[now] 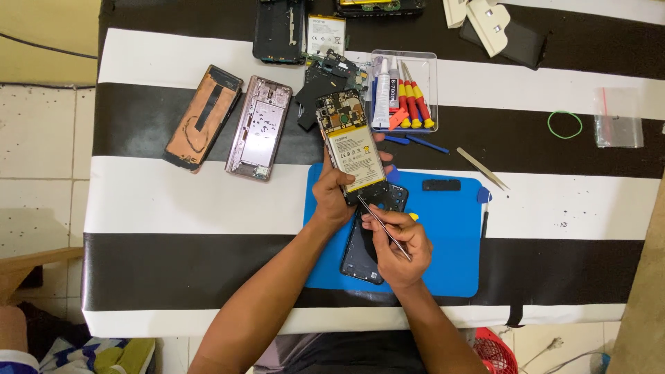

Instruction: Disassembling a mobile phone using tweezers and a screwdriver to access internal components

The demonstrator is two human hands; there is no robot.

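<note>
Now an opened phone [352, 149] is clasped by the left hand [334, 197], while tweezers [384, 227] are pinched shut-fisted by the right hand [398, 251].

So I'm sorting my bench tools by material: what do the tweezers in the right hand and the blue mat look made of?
The tweezers in the right hand look like bare metal: thin, silvery-grey, with a slight shine. The blue mat looks like soft rubber or silicone: matte, uniform colour, rounded corners, lying flat; which one can't be told.
</note>
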